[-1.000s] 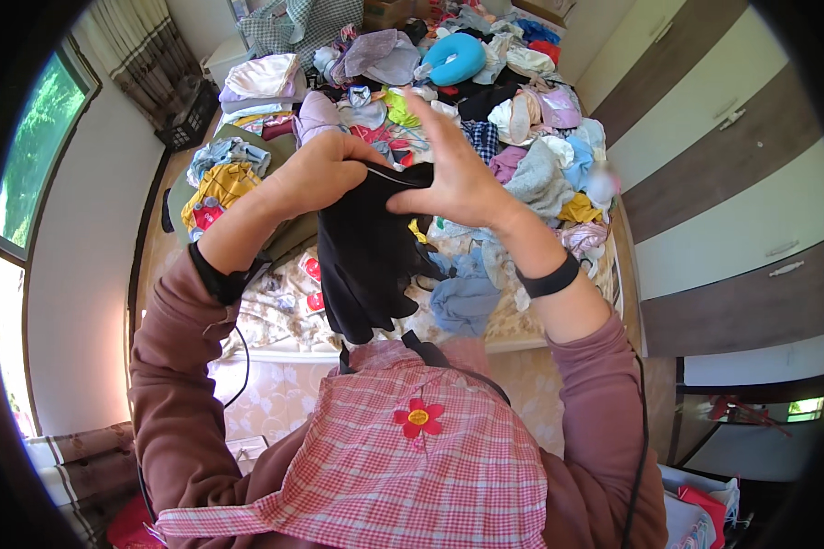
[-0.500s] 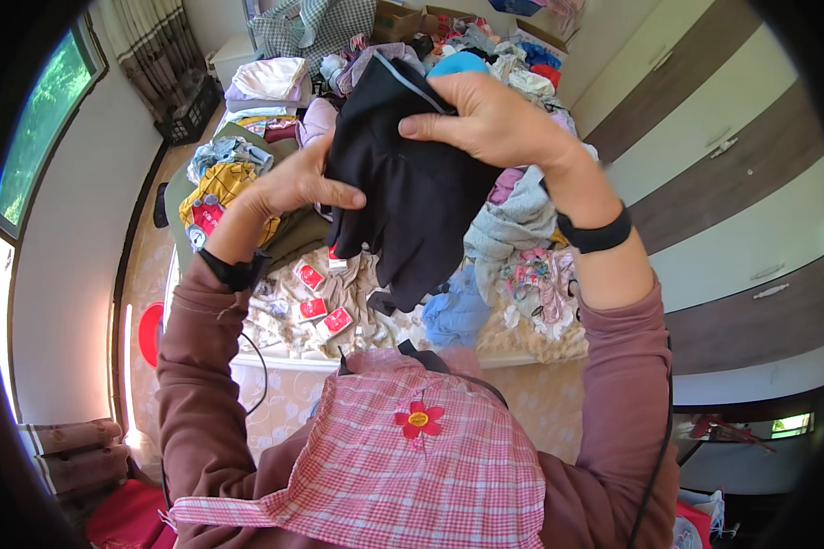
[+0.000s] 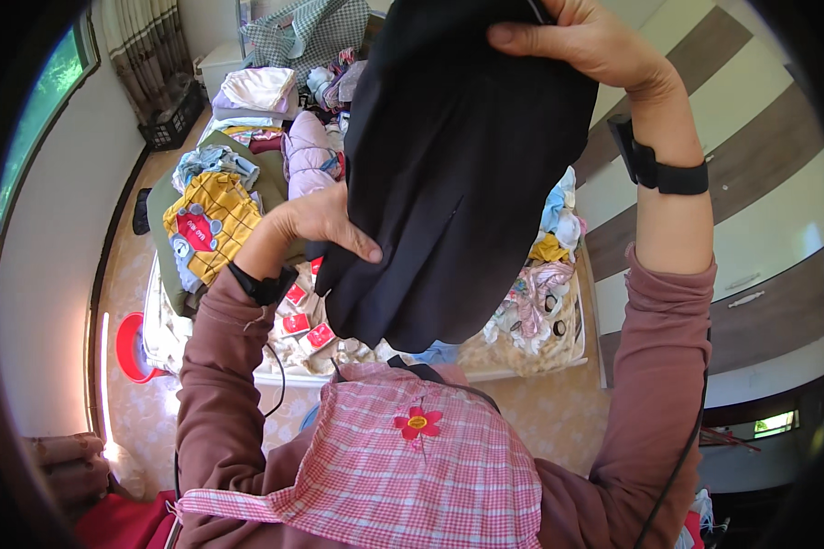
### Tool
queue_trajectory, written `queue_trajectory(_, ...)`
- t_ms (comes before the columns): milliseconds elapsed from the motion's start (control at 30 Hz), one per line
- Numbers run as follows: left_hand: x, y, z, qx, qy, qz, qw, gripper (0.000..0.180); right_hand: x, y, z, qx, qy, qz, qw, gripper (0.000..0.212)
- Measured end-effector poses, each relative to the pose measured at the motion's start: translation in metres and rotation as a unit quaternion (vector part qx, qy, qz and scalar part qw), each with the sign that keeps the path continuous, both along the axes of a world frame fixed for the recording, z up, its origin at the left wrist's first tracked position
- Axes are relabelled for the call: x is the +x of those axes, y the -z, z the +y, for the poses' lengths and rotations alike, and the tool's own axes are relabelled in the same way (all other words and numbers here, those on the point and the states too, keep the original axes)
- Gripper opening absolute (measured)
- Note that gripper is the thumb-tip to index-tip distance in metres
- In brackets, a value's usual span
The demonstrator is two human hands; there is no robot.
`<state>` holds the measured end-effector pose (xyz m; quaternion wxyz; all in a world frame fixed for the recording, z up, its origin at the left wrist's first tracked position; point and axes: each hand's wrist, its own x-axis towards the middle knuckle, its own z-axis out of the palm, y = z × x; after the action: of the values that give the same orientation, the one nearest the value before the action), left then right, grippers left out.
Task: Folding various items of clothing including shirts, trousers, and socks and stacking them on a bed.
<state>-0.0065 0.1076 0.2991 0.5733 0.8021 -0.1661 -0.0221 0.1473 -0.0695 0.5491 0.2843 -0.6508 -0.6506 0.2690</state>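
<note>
A black cloth garment hangs stretched between my hands over the bed; its exact kind does not show. My right hand grips its upper edge near the top of the view, thumb on the front side. Lower down, my left hand pinches its left side, with the thumb in front and the other fingers hidden behind the cloth. Beneath the garment, several small red-and-white packets lie on a fluffy cream cover. A bit of light blue cloth peeks out under its lower edge.
Left of the garment lie a yellow grid-patterned piece, folded clothes and a lilac padded item. Pink and white clothes are heaped at the right. A striped wardrobe flanks the bed; a red basin stands on the floor.
The black garment has come closer and spread wider, covering more of the bed. My right hand has moved up and right, drawing away from my left, which has lowered slightly.
</note>
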Motion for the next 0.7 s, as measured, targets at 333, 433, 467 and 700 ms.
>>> queue_trajectory(333, -0.026, 0.139, -0.018, -0.242, 0.03, 0.234, 0.941, 0.055, 0.043, 0.03, -0.024, 0.027, 0.161, 0.017, 0.986, 0.024)
queue_trajectory(433, -0.042, 0.174, -0.006, -0.496, -0.035, 0.228, 0.837, 0.062, 0.055, 0.059, -0.04, 0.049, 0.189, 0.07, 0.978, 0.026)
queue_trajectory(467, -0.046, 0.185, -0.002, -0.562, -0.05, 0.193, 0.803, 0.06, 0.062, 0.07, -0.045, 0.03, 0.219, 0.136, 0.966, 0.027)
queue_trajectory(700, -0.066, 0.258, -0.017, -0.616, -0.342, -0.008, 0.709, 0.045, 0.03, 0.115, -0.044, 0.037, 0.287, 0.129, 0.949, 0.029)
